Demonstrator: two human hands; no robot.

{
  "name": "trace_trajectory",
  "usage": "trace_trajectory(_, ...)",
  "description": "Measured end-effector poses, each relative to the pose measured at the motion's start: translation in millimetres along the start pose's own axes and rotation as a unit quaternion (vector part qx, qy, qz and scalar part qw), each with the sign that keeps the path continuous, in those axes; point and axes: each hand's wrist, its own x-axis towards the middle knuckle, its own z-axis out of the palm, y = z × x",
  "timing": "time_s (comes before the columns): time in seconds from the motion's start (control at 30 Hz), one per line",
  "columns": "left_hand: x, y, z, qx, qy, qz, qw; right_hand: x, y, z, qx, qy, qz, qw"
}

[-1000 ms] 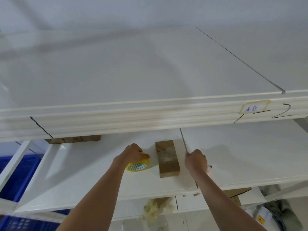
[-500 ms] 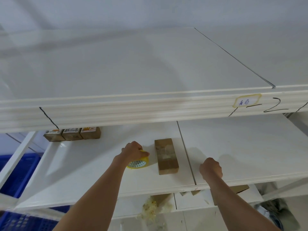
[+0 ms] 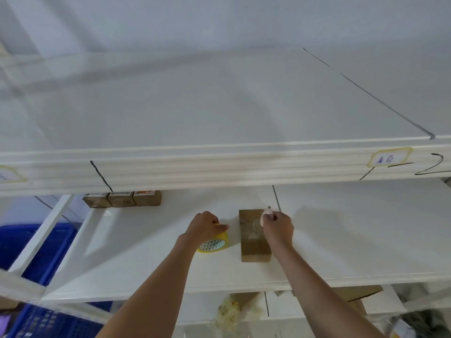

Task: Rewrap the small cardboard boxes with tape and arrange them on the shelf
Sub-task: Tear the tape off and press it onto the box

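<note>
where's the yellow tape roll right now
In the head view, the yellow tape roll sits on the middle shelf, under the left hand, left of the cardboard box.

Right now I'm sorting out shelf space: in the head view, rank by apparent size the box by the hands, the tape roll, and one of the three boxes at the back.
1. Box by the hands, largest.
2. Tape roll and a back box: these look alike; the back box is farther away and partly hidden, so unranked.
</note>
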Motion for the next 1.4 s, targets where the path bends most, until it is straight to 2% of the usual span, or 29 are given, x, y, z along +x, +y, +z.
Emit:
trace_trajectory(0.13, 0, 2, 0, -0.001, -0.004, -0.002, 1.000, -18, -12, 24, -0.002, -0.080, -0.061, 0.995)
trace_trajectory(0.27, 0, 2, 2, 0.006, -0.001, -0.002, 1.000, -22, 3, 37, 0.003, -0.152, -0.062, 0.986)
trace_trajectory(0.63, 2, -5, -4, 0.010, -0.012, 0.002, 1.000, -23, 17, 32, 0.021, -0.177, -0.117, 0.977)
trace_trajectory(1.07, 0, -10, -1, -0.024, -0.009, 0.003, 1.000, -21, 15, 38, -0.115, -0.198, -0.190, 0.955)
trace_trajectory(1.4, 0, -10, 2, -0.040, -0.008, 0.000, 0.999, -20, 10, 39, -0.159, -0.216, -0.197, 0.943)
